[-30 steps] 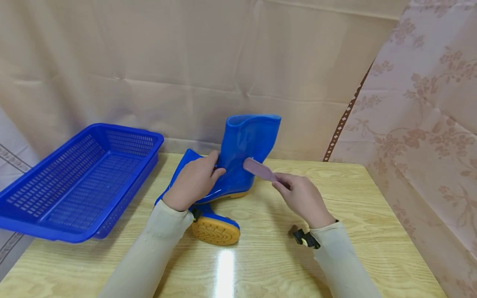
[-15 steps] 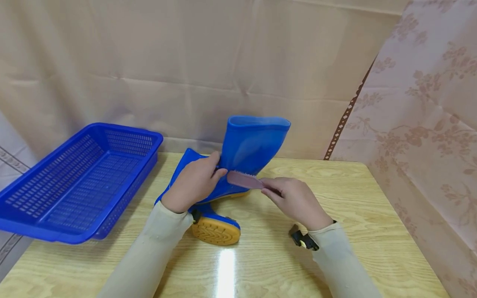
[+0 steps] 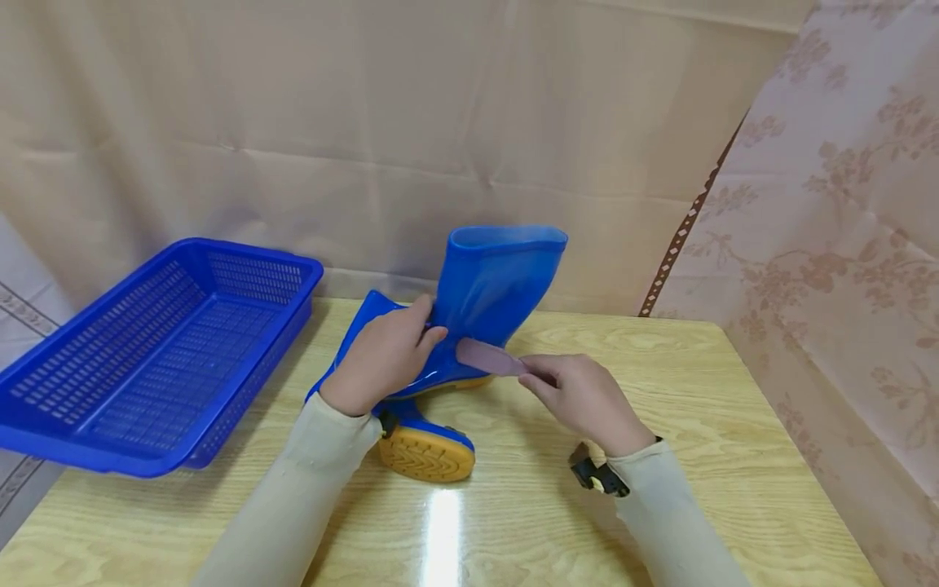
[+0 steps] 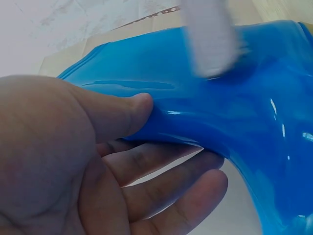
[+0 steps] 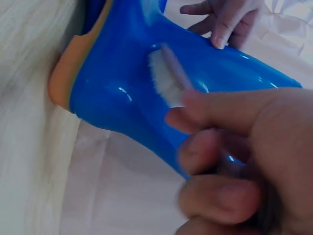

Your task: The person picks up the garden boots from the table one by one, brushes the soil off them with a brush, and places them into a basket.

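A glossy blue rain boot (image 3: 499, 285) with a yellow sole stands at the table's centre, its shaft leaning right. My left hand (image 3: 381, 359) grips the front of its ankle, thumb (image 4: 129, 115) on the near side and fingers beneath in the left wrist view. My right hand (image 3: 587, 403) holds a pinkish scrub brush (image 3: 487, 357) by its handle. White bristles (image 5: 161, 78) lie against the boot around the ankle in the right wrist view. The second blue boot (image 3: 428, 454) lies on its side below my left hand, sole toward me and partly hidden.
A blue slotted plastic basket (image 3: 253, 399) stands at the table's left. The wood-grain table (image 3: 660, 367) runs to a beige curtain (image 3: 367, 147) behind and a floral cloth (image 3: 844, 244) on the right.
The brush has come down from the shaft to the ankle, moved left, then slightly right. The standing boot's shaft has turned, showing more of its opening. My left hand stays in place.
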Demonstrator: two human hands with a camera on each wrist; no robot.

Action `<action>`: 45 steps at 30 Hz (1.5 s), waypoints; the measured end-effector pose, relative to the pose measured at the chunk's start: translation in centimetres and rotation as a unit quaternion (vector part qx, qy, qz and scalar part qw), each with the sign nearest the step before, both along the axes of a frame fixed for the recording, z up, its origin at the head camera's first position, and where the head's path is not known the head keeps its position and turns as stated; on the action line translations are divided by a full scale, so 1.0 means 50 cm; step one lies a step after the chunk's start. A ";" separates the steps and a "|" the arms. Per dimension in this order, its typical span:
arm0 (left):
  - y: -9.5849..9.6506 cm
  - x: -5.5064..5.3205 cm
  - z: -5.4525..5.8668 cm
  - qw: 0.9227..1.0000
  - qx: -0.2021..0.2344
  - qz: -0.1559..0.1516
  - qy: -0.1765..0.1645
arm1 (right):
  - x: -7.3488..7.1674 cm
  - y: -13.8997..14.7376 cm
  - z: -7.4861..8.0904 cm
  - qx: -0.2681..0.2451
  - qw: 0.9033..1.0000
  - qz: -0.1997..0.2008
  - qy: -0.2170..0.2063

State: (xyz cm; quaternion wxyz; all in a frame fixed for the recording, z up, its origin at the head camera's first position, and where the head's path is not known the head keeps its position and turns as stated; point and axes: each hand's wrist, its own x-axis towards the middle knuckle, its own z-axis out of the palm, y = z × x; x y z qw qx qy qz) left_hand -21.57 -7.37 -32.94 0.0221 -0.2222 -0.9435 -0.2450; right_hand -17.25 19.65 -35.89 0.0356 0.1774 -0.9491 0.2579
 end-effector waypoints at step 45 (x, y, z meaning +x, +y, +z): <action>0.005 0.002 -0.010 0.999 -0.008 0.001 0.032 | 0.000 0.010 0.005 0.022 0.997 -0.030 0.065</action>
